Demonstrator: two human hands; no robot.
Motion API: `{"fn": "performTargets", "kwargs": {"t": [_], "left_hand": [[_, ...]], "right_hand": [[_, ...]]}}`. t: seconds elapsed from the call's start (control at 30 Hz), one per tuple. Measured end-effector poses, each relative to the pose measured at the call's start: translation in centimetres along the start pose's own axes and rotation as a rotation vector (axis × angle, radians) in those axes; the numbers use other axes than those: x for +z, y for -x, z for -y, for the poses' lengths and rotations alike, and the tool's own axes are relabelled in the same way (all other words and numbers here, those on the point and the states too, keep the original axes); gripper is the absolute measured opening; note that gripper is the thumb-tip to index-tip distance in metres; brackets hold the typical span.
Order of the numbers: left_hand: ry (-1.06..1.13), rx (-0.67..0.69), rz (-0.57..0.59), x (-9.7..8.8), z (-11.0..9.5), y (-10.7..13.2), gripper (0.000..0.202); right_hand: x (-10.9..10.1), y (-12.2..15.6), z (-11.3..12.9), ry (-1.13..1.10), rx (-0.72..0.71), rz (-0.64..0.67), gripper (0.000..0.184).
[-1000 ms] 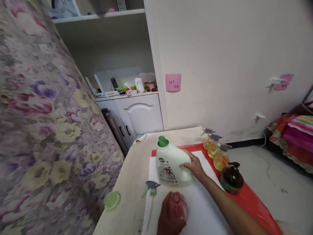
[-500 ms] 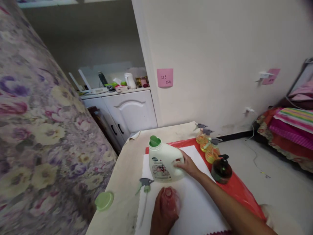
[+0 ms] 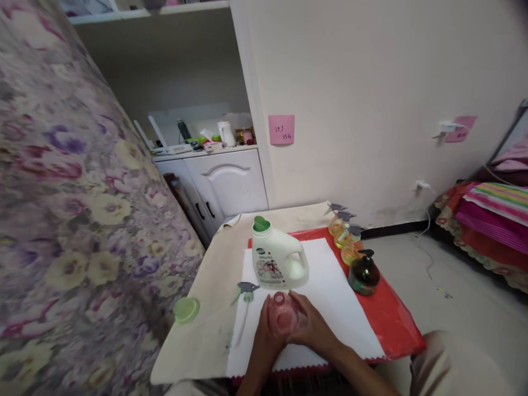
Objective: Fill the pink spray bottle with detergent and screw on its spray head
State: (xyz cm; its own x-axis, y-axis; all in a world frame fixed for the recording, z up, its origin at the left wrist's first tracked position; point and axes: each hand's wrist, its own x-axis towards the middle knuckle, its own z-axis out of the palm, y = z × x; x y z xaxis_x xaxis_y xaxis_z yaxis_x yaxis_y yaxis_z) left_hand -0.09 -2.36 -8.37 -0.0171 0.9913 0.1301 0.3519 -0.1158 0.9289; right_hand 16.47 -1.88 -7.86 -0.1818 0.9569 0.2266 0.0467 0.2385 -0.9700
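Observation:
Both my left hand [image 3: 266, 335] and my right hand [image 3: 311, 327] are wrapped round a clear pinkish bottle [image 3: 284, 316], one on each side. Its neck is uncapped and faces up. Just beyond it a pale green detergent jug [image 3: 278, 258] stands upright on the white cloth [image 3: 342, 313], its green-lined mouth uncovered and its handle to the right. To the left of the bottle lies a grey and green spray trigger [image 3: 247, 289] with its long dip tube. A light green cap [image 3: 186, 310] rests on the beige tabletop farther left.
Several spray bottles [image 3: 351, 250] with yellow liquid line the table's right side, in front of them a dark pump bottle [image 3: 363, 275]. Red sheeting [image 3: 396, 311] shows along that edge. A floral curtain [image 3: 99, 220] hangs at the left, and a white cabinet [image 3: 233, 184] stands behind.
My right hand has let go of the jug's handle and moved to the bottle, which both hands now hold. The jug stands on the cloth. The view has shifted slightly.

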Motion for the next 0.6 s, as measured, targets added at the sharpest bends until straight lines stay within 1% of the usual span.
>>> {"fn": "performTargets", "kwargs": {"t": [0.07,0.13,0.2,0.3,0.37,0.4,0.5,0.6], "left_hand": [[0.0,-0.003,-0.021,-0.1,0.4,0.6,0.097],[0.001,0.005,-0.017,-0.6,0.9,1.3,0.094],[0.007,0.02,0.02,-1.5,1.2,2.0,0.084],[0.033,0.011,0.043,-3.4,1.0,2.8,0.059],[-0.013,-0.013,-0.01,-4.6,0.3,2.9,0.039],[-0.061,-0.026,-0.049,-5.2,-0.1,2.8,0.033],[-0.215,-0.051,-0.187,-6.6,-1.1,1.5,0.029],[-0.328,-0.077,-0.262,-7.3,-1.3,-0.8,0.029]], "right_hand": [[1.0,-0.6,-0.3,0.027,0.017,-0.016,0.101],[1.6,-1.0,-0.5,0.041,0.019,-0.016,0.099],[1.9,-1.2,-0.4,0.033,0.009,-0.003,0.093],[1.7,-1.0,0.0,0.023,0.005,0.007,0.084],[1.1,-0.6,0.5,0.025,0.013,0.005,0.084],[0.6,-0.3,0.8,0.028,0.02,0.005,0.084],[-0.9,0.8,1.7,0.051,0.049,0.022,0.083],[-2.2,2.0,1.9,0.091,0.088,0.024,0.079]]}}
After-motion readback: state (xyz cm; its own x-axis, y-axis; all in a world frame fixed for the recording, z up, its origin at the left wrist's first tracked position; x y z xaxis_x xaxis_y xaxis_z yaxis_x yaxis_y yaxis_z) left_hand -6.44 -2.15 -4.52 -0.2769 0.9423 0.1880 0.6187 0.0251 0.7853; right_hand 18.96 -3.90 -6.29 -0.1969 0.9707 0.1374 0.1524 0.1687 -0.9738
